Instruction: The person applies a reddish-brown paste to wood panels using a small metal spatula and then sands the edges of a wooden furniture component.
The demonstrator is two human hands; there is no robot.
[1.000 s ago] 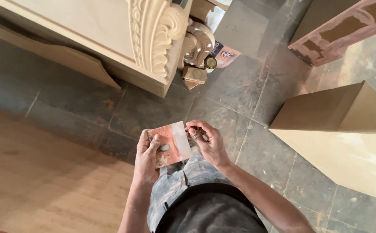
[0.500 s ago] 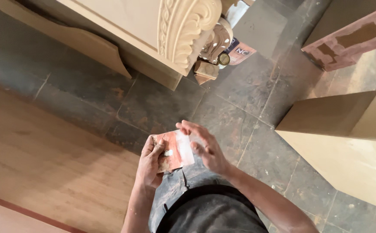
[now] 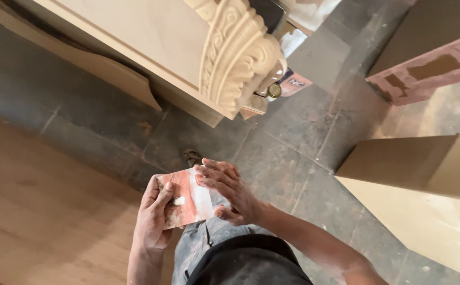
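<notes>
My left hand [image 3: 153, 219] holds a small reddish sheet of sandpaper [image 3: 188, 198] by its left edge, thumb on its face. A pale worn stripe runs down the sheet. My right hand [image 3: 227, 190] lies flat over the sheet's right side, fingers pressing on it. Both hands are in front of my waist, above dark trousers. A carved pale wooden furniture piece [image 3: 230, 58] with a scrolled leaf ornament stands just beyond the hands.
A plain wooden box [image 3: 425, 195] stands on the right. A wood plank surface [image 3: 34, 211] lies at left. Grey stone floor tiles [image 3: 293, 153] spread between them. A brick-like pink block [image 3: 430, 68] is at upper right. Small items and a tin [image 3: 274, 91] sit under the carving.
The view has shifted, so the carved piece sits more to the right and closer. My right hand has slid further over the sandpaper, which stays in my left hand.
</notes>
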